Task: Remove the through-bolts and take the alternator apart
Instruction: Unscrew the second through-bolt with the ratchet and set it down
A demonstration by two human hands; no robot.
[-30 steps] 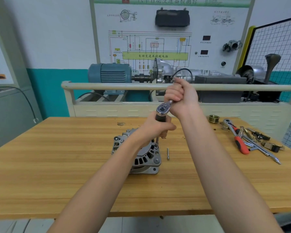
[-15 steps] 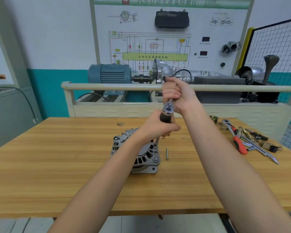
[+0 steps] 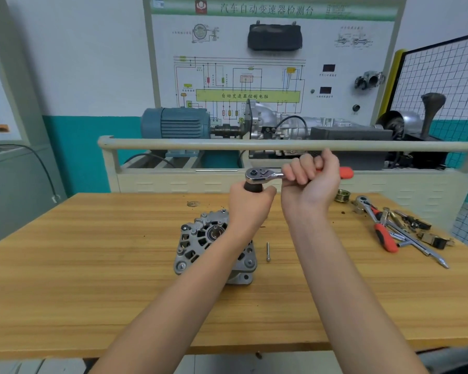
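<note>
Bolt removal under way: your left hand (image 3: 250, 203) grips the dark socket stem over the alternator (image 3: 214, 247) on the surface (image 3: 92, 265); right hand (image 3: 312, 179) clenches the ratchet (image 3: 264, 175) handle. One bolt (image 3: 268, 251) lies out. Next, probably swing again, keeping the stem upright.

Head-worn view, forward and downward

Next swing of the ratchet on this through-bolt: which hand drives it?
Right. The right hand already grips the ratchet by its handle, giving leverage. The left hand is wrapped around the dark extension under the head, over the alternator, likely steadying it.
</note>
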